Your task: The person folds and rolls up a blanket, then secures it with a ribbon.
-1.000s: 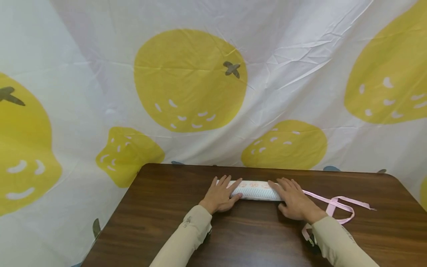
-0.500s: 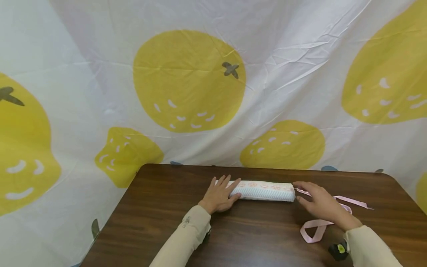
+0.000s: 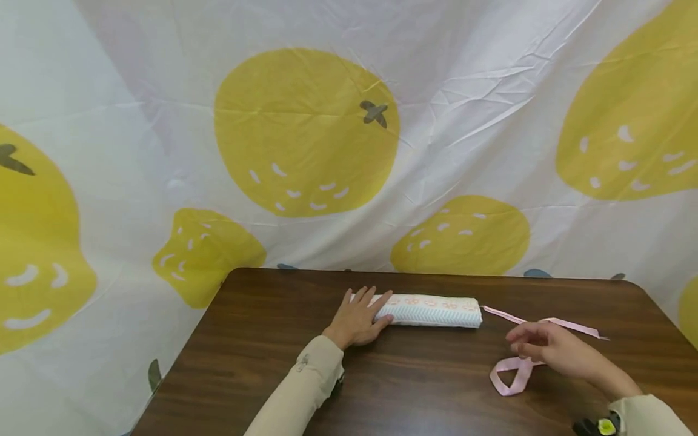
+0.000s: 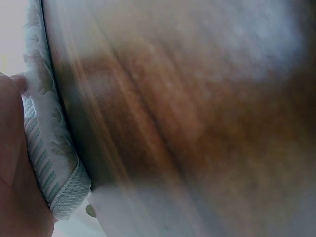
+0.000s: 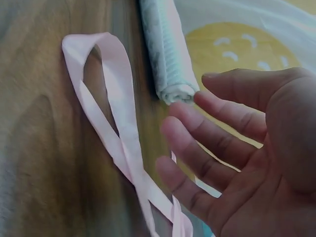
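Left hand (image 3: 357, 318), fingers spread, on left end of rolled patterned cloth (image 3: 436, 312), right hand (image 3: 553, 348) loosely curved above pink ribbon (image 5: 131, 153), partly hiding it, ribbon reaching near cloth's right end, wood-grain table (image 3: 414, 375) beneath, lemon-print sheet (image 3: 308, 130) behind.

Readable inscriptions: none. Left sleeve (image 3: 294, 390): one small dark mark (image 3: 305, 360) near the cuff edge, too small to read. Black device (image 3: 586, 427), at the cuff edge of the right sleeve (image 3: 651, 415): yellow-green patch (image 3: 606, 427), any characters illegible. Rolled cloth (image 3: 431, 312), toward the far edge of the worktop (image 3: 414, 381): printed motifs and chevrons, no legible lettering. Pink ribbon (image 5: 121, 94), toward the worktop's right edge: nothing legible.
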Motion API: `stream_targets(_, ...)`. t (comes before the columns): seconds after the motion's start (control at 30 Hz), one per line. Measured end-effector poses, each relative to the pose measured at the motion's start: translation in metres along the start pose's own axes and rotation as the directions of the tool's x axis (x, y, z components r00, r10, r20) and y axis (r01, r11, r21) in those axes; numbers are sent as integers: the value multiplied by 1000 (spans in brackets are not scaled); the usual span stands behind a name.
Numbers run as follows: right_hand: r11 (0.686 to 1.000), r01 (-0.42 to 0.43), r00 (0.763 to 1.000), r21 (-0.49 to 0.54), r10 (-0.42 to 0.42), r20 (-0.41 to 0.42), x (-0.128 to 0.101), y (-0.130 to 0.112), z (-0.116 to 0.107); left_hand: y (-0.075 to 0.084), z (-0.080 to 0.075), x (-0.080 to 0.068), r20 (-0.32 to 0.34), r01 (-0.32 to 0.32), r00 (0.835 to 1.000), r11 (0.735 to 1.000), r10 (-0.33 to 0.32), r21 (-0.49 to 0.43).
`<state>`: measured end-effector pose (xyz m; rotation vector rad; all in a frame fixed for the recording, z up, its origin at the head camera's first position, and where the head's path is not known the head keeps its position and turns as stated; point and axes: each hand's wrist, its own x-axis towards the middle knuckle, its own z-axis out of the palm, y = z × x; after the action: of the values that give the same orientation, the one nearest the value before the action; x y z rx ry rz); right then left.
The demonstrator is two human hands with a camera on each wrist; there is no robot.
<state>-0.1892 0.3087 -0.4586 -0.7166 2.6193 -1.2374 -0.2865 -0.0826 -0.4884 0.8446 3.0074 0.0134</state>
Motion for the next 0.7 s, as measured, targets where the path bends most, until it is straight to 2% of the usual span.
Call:
stream_targets(0.13, 989, -18, 998, 148, 10, 55, -7, 3, 9, 0, 0, 0, -2, -4, 1000, 1000, 4, 2)
stream_targets(0.23, 981, -15, 997, 195, 0, 78, -10, 4, 17, 0, -1, 0, -6, -2, 1000, 1000, 2, 1)
stream_targets(0.5, 968, -66, 992, 241, 37, 124, -12, 3, 32, 0, -2, -1, -8, 1, 1000, 1000, -1, -8)
stream_targets(0.6, 975, -39, 994, 219, 16, 105, -12, 2, 37, 1, -2, -1, -9, 0, 1000, 1000, 0, -12)
stream_targets(0.7, 988, 2, 998, 152, -12, 69, -12, 2, 43, 1, -3, -2, -7, 1, 1000, 1000, -2, -11)
